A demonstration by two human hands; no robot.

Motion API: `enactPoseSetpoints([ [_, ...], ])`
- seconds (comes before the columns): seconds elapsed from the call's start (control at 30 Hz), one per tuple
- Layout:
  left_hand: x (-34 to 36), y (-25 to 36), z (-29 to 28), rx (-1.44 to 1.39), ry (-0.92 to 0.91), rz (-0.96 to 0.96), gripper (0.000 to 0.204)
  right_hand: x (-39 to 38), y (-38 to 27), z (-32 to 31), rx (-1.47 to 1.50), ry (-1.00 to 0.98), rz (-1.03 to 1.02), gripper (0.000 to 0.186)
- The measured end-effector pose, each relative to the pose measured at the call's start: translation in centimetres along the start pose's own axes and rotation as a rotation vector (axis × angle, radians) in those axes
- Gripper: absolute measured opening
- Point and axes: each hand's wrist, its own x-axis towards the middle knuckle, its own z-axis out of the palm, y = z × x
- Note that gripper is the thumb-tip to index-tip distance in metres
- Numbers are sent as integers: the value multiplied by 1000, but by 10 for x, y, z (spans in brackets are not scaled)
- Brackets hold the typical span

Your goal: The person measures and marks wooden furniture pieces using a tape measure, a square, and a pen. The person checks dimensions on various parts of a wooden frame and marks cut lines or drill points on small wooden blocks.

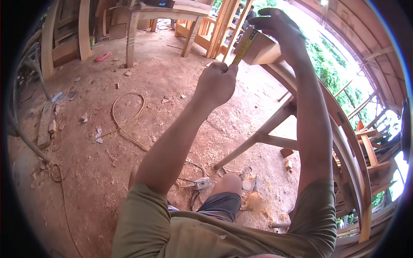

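Observation:
A yellow tape measure blade [245, 46] lies slanted across the end of a pale wooden block [267, 52]. My left hand [217, 84] is closed on the blade's near end; whatever else sits inside the fist is hidden. At the blade's far end, my right hand [282, 28] arches over the block with its fingers stretched and apart. Whether its fingertips touch the wood or the tape, I cannot tell. Beneath the block, a wooden beam [282, 73] on slanted legs runs toward the right.
A wooden table [167, 13] stands at the far left-centre, beside upright planks [221, 30]. A yellowish cord [115, 114] loops over the shaving-strewn dirt floor. Close to my knee lie a white power socket [202, 183] and a power tool [254, 200]. Long curved boards [363, 189] line the right.

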Motion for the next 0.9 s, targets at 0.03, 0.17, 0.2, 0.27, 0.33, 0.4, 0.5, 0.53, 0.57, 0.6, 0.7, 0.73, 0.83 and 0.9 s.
enactPoseSetpoints([
  [0.03,-2,0,1,9,14,0,46,-2,-5,-4,111,11,-109,51],
  [0.17,-3,1,2,18,-34,4,47,-10,-32,-22,-139,36,-182,50],
  [0.2,0,-6,5,36,21,78,47,-4,-37,-34,-447,-115,-356,37],
  [0.27,1,-10,9,48,73,147,48,2,-40,-36,-424,-223,-349,32],
  [0.33,0,-12,13,103,123,166,48,1,-50,-28,-300,-328,-281,24],
  [0.4,1,-15,10,114,133,180,49,2,-63,-12,-480,-315,-235,24],
  [0.5,0,-13,9,105,123,175,50,1,-65,-10,-531,-243,-71,26],
  [0.53,-1,-10,9,96,110,153,50,0,-64,-11,-390,-184,40,28],
  [0.57,-1,-9,8,92,104,154,50,3,-59,-17,-396,-182,45,28],
  [0.6,-2,-8,8,87,105,151,50,9,-51,-25,-583,-295,-187,24],
  [0.7,-1,-8,7,82,102,152,50,14,-43,-31,-764,-424,-438,18],
  [0.73,-1,-9,7,82,98,156,50,14,-42,-30,-761,-441,-455,17],
  [0.83,5,-14,8,70,114,173,51,6,-31,-26,-682,-272,-474,16],
  [0.9,1,-8,1,99,57,128,48,-11,-47,-19,-728,-237,-428,22],
])
